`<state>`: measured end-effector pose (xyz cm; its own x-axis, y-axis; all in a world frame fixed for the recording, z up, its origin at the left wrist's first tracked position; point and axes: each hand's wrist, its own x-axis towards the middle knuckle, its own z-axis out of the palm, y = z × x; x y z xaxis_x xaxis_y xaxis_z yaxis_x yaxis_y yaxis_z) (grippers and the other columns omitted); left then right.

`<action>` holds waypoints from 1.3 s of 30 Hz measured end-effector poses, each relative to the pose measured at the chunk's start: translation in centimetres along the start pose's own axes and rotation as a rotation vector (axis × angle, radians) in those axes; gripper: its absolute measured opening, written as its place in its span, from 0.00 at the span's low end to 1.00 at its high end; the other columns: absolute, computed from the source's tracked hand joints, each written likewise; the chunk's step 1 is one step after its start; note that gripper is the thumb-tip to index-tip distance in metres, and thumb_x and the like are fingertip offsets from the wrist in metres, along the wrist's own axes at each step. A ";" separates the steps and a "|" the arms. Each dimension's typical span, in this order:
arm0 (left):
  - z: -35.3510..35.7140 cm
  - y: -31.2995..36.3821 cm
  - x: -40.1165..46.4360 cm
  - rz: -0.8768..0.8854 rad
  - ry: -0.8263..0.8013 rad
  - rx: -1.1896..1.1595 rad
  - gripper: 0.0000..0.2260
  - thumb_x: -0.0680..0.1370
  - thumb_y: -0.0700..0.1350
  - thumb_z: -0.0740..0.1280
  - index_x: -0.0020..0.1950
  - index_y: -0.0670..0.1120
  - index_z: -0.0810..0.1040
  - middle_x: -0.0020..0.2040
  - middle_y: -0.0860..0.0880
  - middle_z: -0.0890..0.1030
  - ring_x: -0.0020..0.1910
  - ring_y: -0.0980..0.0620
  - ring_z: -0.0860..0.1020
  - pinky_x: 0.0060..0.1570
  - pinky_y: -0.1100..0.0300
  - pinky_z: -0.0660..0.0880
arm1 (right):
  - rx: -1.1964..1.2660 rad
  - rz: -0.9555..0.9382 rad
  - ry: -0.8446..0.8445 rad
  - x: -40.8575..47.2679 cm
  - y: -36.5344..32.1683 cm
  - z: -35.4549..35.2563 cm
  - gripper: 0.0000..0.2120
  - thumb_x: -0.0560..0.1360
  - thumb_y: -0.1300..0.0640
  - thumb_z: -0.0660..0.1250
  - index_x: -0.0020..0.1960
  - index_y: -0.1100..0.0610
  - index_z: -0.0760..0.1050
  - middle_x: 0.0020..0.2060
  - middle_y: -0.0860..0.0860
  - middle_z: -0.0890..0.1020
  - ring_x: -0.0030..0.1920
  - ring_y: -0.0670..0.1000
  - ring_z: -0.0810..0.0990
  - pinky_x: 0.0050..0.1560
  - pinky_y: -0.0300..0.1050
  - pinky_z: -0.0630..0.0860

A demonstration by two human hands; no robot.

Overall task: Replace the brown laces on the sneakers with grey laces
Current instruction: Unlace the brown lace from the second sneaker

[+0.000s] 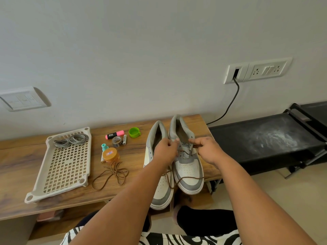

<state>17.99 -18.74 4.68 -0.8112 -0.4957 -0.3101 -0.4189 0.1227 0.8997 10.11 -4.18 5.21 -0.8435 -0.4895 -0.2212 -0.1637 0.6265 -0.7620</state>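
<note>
Between the pinching left hand (166, 150) and right hand (206, 149), the right sneaker (187, 165) is sitting with its brown lace (185, 178) half threaded; yanking unevenly risks snagging an eyelet or tipping the shoe off the table edge (123, 193)

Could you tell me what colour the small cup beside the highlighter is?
Bright green cup, seen in the head view.

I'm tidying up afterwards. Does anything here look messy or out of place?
A loose brown lace lies tangled on the table, outside the tray. White powdery smears mark the black surface on the right.
</note>
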 end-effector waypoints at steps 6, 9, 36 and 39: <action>-0.2 -0.7 0.0 0.340 -0.160 0.744 0.11 0.78 0.55 0.68 0.47 0.48 0.74 0.44 0.51 0.75 0.44 0.54 0.73 0.43 0.60 0.70 | -0.035 -0.021 -0.014 0.1 0.2 -0.1 0.24 0.77 0.70 0.58 0.68 0.51 0.75 0.68 0.50 0.75 0.69 0.51 0.71 0.72 0.49 0.66; 0.1 -0.8 0.0 0.411 -0.205 0.744 0.13 0.80 0.52 0.66 0.38 0.52 0.69 0.40 0.53 0.70 0.41 0.53 0.71 0.44 0.60 0.67 | -0.041 -0.028 -0.015 0.0 0.1 -0.1 0.23 0.78 0.69 0.59 0.68 0.51 0.75 0.68 0.50 0.75 0.69 0.51 0.71 0.72 0.48 0.66; -2.4 3.8 -4.3 0.202 -0.012 -0.102 0.07 0.80 0.44 0.68 0.54 0.46 0.83 0.40 0.54 0.80 0.41 0.57 0.75 0.39 0.67 0.71 | 0.361 -0.053 0.174 -3.4 -4.3 1.1 0.26 0.77 0.65 0.65 0.71 0.48 0.66 0.59 0.45 0.77 0.58 0.48 0.76 0.54 0.46 0.77; -3.5 4.0 -6.0 0.109 -0.099 -0.360 0.07 0.81 0.41 0.65 0.54 0.43 0.82 0.41 0.50 0.81 0.39 0.55 0.75 0.35 0.67 0.73 | 0.405 -0.089 -0.008 -5.5 -5.3 2.6 0.26 0.76 0.64 0.66 0.69 0.44 0.67 0.55 0.46 0.80 0.55 0.45 0.77 0.52 0.42 0.75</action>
<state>22.66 -18.28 11.23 -0.8857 -0.4092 -0.2194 -0.1726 -0.1484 0.9737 16.91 -6.38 8.88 -0.8311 -0.5362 -0.1474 -0.0197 0.2934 -0.9558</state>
